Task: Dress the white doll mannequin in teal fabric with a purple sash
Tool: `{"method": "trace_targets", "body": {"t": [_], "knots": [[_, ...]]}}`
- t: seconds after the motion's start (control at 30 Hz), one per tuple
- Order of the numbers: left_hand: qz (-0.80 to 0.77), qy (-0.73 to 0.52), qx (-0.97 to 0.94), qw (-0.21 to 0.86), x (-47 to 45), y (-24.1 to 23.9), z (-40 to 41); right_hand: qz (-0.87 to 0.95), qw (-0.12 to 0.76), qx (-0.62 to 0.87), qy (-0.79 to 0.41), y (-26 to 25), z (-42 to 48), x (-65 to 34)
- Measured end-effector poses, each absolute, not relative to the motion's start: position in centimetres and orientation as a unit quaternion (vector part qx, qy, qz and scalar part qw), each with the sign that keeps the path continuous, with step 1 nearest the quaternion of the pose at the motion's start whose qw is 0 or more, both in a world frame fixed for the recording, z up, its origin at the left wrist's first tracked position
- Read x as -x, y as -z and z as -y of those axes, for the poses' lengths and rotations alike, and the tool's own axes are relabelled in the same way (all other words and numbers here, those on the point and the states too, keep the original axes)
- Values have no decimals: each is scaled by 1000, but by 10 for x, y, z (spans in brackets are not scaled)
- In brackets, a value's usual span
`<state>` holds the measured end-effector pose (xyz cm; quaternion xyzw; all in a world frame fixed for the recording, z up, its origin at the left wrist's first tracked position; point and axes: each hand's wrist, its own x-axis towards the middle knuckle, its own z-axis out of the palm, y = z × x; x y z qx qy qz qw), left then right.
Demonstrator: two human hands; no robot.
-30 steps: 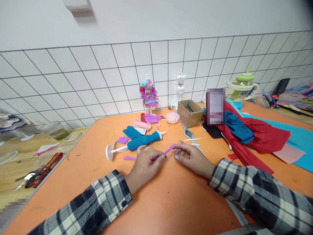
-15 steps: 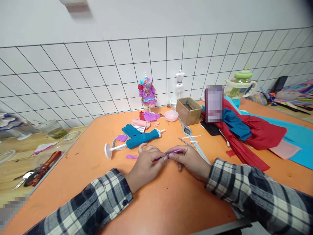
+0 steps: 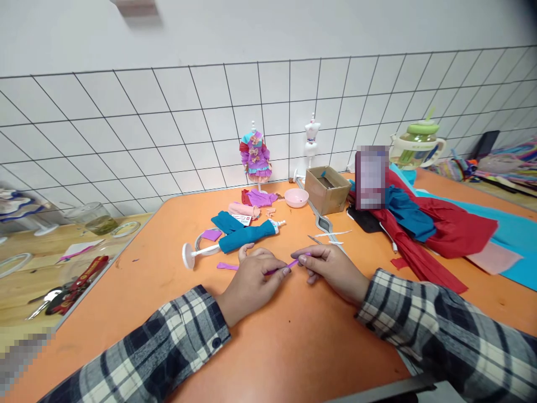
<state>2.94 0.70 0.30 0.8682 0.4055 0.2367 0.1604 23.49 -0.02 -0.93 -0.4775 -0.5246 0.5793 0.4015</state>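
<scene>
A narrow purple strip [image 3: 293,263], which looks like a thin balloon or folded fabric, runs between my two hands above the orange table. My left hand [image 3: 257,281] is closed on it with thumb and fingers pinched; the strip's loose tail sticks out past the far side of that hand. My right hand [image 3: 333,270] pinches the other end between thumb and forefinger, its lower fingers curled. Just beyond my left hand lies a small mannequin [image 3: 247,236] on its side, wrapped in teal material. Tweezers [image 3: 314,239] and white strips [image 3: 333,233] rest past my right hand.
At the back stand a dressed mini mannequin [image 3: 255,154], a bare white one [image 3: 311,140], a pink bowl [image 3: 296,197] and a cardboard box [image 3: 327,190]. Right of them are a phone [image 3: 371,179], red cloth [image 3: 457,226] and a jug [image 3: 417,146]. Keys [image 3: 46,302] lie left.
My right hand has drawn slightly to the right, away from my left, so more of the purple strip shows between them. The view has shifted a little.
</scene>
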Motion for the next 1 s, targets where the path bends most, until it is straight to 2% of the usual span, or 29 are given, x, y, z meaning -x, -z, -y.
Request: {"method": "trace_targets", "body": {"t": [0.1, 0.23, 0.33, 0.43, 0.57, 0.8, 1.0], "knots": [[-399, -232, -871, 166, -29, -2, -7, 589, 416, 491, -489, 9, 0, -238], [-414, -252, -855, 186, -29, -2, -8, 734, 475, 476, -99, 5, 7, -246], [-419, -271, -837, 223, -30, -3, -9, 813, 405, 399, 125, 1, 15, -251], [-407, -283, -824, 275, -29, -5, -9, 829, 363, 351, 239, -1, 17, -252], [-373, -292, -827, 303, -27, -4, -9, 827, 372, 311, 284, -2, 15, -249], [-326, -305, -826, 345, -29, -5, -7, 835, 381, 329, 224, -6, 17, -245], [-325, -308, -814, 370, -29, -7, -7, 836, 378, 311, 247, -5, 16, -245]]}}
